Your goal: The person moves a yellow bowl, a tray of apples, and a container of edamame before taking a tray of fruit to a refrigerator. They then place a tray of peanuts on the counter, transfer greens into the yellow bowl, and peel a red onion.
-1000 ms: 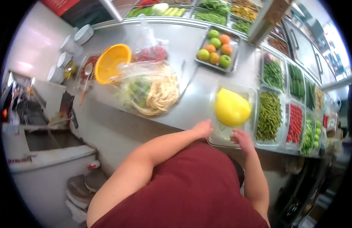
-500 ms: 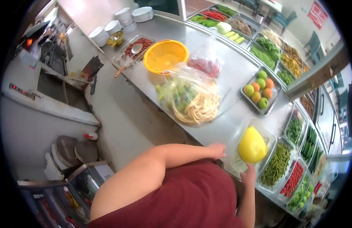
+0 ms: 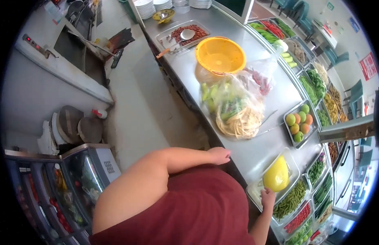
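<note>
One yellow lump (image 3: 276,176) sits in one clear tray (image 3: 254,188) near the front edge of the metal counter (image 3: 189,72). The right hand (image 3: 268,198) is at the lump's near end, its fingers partly open; whether they touch it I cannot tell. The left hand (image 3: 220,156) is just beside the counter's edge, fingers loosely bent with nothing seen in them; how far they open I cannot tell. Farther along are one metal tray (image 3: 295,143) with eight fruits (image 3: 304,128), one bag of noodles (image 3: 242,122), one yellow bowl (image 3: 220,55) and one spoon (image 3: 187,35). Two round boards (image 3: 70,124) stand by the wall.
</note>
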`<state>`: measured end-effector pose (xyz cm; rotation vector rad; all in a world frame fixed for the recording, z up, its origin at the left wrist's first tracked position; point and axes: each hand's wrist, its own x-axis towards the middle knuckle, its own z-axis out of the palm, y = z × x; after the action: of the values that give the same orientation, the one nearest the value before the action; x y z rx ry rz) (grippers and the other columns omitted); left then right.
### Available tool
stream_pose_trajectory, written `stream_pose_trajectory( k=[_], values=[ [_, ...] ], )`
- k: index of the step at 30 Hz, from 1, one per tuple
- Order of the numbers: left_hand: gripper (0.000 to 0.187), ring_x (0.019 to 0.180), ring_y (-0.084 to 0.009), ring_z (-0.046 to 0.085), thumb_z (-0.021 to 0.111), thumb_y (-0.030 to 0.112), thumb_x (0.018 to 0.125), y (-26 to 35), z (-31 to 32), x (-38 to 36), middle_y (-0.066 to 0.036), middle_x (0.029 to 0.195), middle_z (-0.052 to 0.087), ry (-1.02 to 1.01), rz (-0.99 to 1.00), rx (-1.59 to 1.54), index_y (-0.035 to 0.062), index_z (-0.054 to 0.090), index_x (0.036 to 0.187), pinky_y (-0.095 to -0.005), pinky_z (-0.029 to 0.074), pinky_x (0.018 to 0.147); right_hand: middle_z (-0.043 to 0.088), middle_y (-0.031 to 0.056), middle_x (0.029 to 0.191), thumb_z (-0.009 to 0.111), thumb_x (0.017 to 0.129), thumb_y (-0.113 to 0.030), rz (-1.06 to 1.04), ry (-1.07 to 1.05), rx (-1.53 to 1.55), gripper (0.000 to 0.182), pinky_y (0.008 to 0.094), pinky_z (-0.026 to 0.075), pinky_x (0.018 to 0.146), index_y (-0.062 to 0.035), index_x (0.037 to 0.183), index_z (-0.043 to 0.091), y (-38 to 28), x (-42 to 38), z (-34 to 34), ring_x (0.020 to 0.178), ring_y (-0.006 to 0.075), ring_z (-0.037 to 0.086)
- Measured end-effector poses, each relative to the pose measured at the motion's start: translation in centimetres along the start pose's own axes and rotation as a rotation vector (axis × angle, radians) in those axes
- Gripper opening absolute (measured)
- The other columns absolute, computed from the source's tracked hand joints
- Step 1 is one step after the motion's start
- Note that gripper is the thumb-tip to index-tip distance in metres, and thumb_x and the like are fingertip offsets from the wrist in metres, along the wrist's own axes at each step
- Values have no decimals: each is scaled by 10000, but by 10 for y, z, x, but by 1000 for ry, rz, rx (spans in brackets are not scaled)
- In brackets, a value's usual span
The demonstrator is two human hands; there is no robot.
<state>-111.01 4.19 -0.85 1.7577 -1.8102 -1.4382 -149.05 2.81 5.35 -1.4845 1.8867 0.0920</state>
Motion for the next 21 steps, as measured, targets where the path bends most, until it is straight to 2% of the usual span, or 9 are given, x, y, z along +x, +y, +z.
stream_pose_trajectory(
  k=[4,6,10,12,13,17,19,20,21],
  values=[
    [242,892,-355,622,567,281,827,-56,-9,-41,-166,917,659,12,-130,21,83,629,952,-468,490,749,678,195,966,672,809,-199,-131,176,-40,390,357,510,801,2,1139,619,-37,0,12,879,270,666],
    [285,913,-379,634,563,261,811,-90,-10,-64,-217,938,663,26,-230,71,28,660,942,-478,501,793,689,145,893,650,837,-146,-305,98,151,336,310,509,741,31,1120,614,-65,-2,22,808,192,663],
    [321,929,-383,633,589,262,762,-175,8,-107,-230,948,659,162,-530,119,6,673,935,-478,508,810,688,137,944,635,862,-128,-464,-7,165,317,308,508,789,18,1141,609,-125,-25,41,853,186,660],
    [318,964,-383,623,573,253,780,-200,18,-144,-224,1024,650,256,-718,7,17,672,969,-470,505,824,686,156,1010,645,862,-162,-523,-151,129,356,332,519,797,-1,1177,603,-145,-33,50,892,219,669],
    [323,983,-381,618,570,252,788,-208,21,-164,-224,1052,645,312,-823,-67,22,669,992,-469,501,834,689,146,991,645,861,-133,-529,-169,143,333,304,506,802,15,1156,606,-156,-42,55,884,188,659],
    [337,1006,-376,612,562,243,806,-276,59,-215,-226,1077,639,270,-775,159,27,654,1048,-468,491,862,687,157,1013,656,857,-139,-541,-183,179,348,320,517,806,-10,1177,607,-167,-58,74,904,207,668],
    [329,1022,-365,609,553,245,826,-300,52,-224,-216,1083,641,17,-699,199,30,656,1053,-469,484,881,688,148,1016,661,854,-144,-515,-161,142,346,316,515,809,-16,1172,611,-159,-64,84,906,202,666],
    [329,1022,-365,609,553,245,826,-300,38,-221,-216,1083,641,13,-689,198,30,656,1053,-469,484,881,689,138,1019,665,851,-149,-509,-136,108,345,312,512,812,-21,1168,616,-156,-63,90,908,197,665],
    [320,1019,-366,610,552,253,836,-292,16,-220,-208,1082,643,67,-793,131,27,664,1033,-468,485,880,689,138,1019,665,851,-149,-502,-127,103,345,312,512,812,-21,1168,616,-150,-61,96,908,197,665]
  ],
)
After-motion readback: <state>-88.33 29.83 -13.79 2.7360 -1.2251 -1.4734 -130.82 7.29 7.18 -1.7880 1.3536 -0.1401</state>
